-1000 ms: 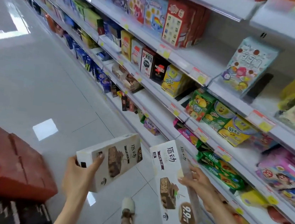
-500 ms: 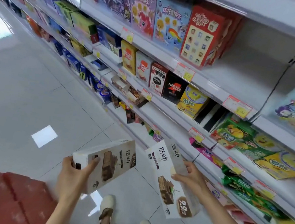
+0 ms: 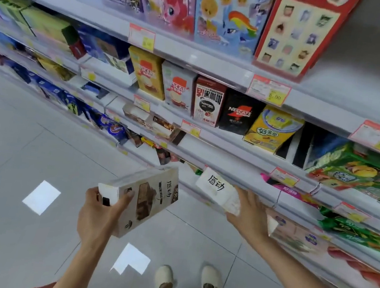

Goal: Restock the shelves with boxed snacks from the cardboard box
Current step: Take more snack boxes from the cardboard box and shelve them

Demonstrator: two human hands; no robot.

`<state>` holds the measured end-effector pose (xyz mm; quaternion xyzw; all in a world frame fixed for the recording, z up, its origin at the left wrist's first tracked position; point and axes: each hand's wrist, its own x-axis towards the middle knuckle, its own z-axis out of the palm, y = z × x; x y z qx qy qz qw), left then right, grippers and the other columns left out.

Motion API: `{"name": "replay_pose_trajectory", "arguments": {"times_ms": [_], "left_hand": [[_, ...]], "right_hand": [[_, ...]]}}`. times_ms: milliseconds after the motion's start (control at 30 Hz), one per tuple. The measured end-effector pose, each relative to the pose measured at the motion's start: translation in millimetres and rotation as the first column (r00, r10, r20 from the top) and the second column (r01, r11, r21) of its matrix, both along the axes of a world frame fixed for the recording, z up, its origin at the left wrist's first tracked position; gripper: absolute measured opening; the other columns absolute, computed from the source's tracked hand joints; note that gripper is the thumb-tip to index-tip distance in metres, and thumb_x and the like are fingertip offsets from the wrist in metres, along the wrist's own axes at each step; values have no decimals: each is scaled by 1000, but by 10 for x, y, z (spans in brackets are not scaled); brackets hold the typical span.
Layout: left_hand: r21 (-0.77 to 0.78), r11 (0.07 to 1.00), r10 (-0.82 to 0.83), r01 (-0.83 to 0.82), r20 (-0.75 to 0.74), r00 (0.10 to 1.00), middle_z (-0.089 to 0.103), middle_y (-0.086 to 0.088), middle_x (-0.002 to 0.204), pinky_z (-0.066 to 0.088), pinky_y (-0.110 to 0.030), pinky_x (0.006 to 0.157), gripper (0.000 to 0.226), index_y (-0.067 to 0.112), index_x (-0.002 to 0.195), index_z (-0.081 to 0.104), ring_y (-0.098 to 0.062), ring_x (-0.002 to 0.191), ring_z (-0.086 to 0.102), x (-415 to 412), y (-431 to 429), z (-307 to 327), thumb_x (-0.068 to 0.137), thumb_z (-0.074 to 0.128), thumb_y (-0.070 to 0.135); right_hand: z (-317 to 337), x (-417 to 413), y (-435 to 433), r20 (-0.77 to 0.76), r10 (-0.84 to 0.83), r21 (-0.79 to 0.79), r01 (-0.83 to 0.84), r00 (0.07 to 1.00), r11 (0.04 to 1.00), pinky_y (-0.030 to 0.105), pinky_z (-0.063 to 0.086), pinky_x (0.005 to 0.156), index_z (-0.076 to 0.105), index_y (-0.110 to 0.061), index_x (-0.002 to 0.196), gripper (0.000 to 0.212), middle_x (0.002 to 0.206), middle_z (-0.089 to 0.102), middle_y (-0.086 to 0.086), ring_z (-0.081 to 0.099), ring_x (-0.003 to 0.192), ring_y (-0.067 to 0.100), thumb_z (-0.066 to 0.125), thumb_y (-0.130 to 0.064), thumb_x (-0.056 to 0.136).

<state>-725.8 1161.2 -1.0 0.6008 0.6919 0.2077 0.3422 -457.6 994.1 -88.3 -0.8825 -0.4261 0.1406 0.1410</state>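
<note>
I hold two white snack boxes with a chocolate-wafer picture and black lettering. My left hand (image 3: pixel 101 214) grips one white snack box (image 3: pixel 146 198) by its near end, tilted up over the floor. My right hand (image 3: pixel 250 216) grips the second white snack box (image 3: pixel 217 188), its top end pointing at the shelves; my palm hides its lower half. Both boxes hang close in front of a low shelf edge (image 3: pixel 240 171). On that shelf, further left, lie open display trays (image 3: pixel 153 123) of similar brown and white packs. The cardboard box is out of view.
Shelves run along the right, packed with coffee boxes (image 3: pixel 209 102), a yellow box (image 3: pixel 271 130), green snack boxes (image 3: pixel 358 169) and tall cartoon boxes (image 3: pixel 226 14) above. Price tags (image 3: pixel 268 90) line the rails. Grey tiled floor (image 3: pixel 28 148) lies to the left; my feet (image 3: pixel 187 284) stand below.
My view has closed in on the shelves and the red crate has slipped out of frame. My right hand has turned its box and carried it up toward the low shelf.
</note>
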Motion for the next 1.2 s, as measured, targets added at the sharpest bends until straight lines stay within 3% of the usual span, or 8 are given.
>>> {"name": "replay_pose_trajectory", "arguments": {"times_ms": [400,733,867,933,1000,1033,1100,1200], "left_hand": [[28,999,42,-45,96,995,51,-2,74,35,-30,53,83,7,100,51,-18,66,48,-68,488,-900,48,56,72],[-31,999,-23,30,214,977,59,-8,89,40,-30,60,80,11,102,58,-19,74,51,-110,720,-1287,47,63,69],[-33,990,-123,137,273,954,62,-1,95,43,-28,68,77,14,108,56,-17,82,56,91,853,-1350,49,67,63],[-49,976,-191,214,291,937,64,-1,99,43,-23,66,72,13,111,56,-13,82,58,212,915,-1351,54,73,54],[-72,949,-269,307,324,907,65,1,99,45,-22,67,72,14,111,56,-9,84,60,341,989,-1321,54,81,50],[-90,926,-317,367,340,885,66,4,98,47,-22,68,72,17,110,56,-8,85,62,405,1033,-1314,53,83,53],[-128,851,-431,509,381,818,69,6,96,52,-22,69,64,22,105,57,-8,87,66,575,1135,-1301,54,77,54],[-184,705,-528,685,510,679,71,8,101,55,-23,66,50,23,107,55,-15,93,68,892,1241,-1365,65,81,33]], "right_hand": [[-1145,604,1188,490,275,-104,-258,827,961,45,33,99,44,-5,135,99,112,56,15,43,103,31,87,-31,50],[-1378,1128,1838,-68,78,-187,-90,995,978,42,36,106,31,-16,143,49,146,38,11,38,130,34,45,-26,97],[-1369,1151,1855,94,45,-314,-13,995,949,44,49,87,50,-12,128,36,120,59,15,57,106,36,39,-30,99],[-1392,1050,1714,169,72,-130,-50,983,990,42,52,84,48,-9,131,39,118,61,16,60,102,34,47,-12,92],[-1390,850,1442,-52,85,176,-75,995,982,37,45,95,51,-10,130,61,127,56,12,55,114,29,48,12,73],[-1336,723,1281,-316,68,297,31,946,954,32,42,100,52,-13,129,70,132,52,8,51,121,25,47,16,66],[-1204,526,961,-797,74,289,272,599,918,31,41,102,44,-23,133,80,138,48,1,47,126,15,50,9,60],[-1116,406,593,-962,75,152,286,263,946,32,50,92,34,-29,134,82,126,59,1,57,114,17,66,-3,63]]}}
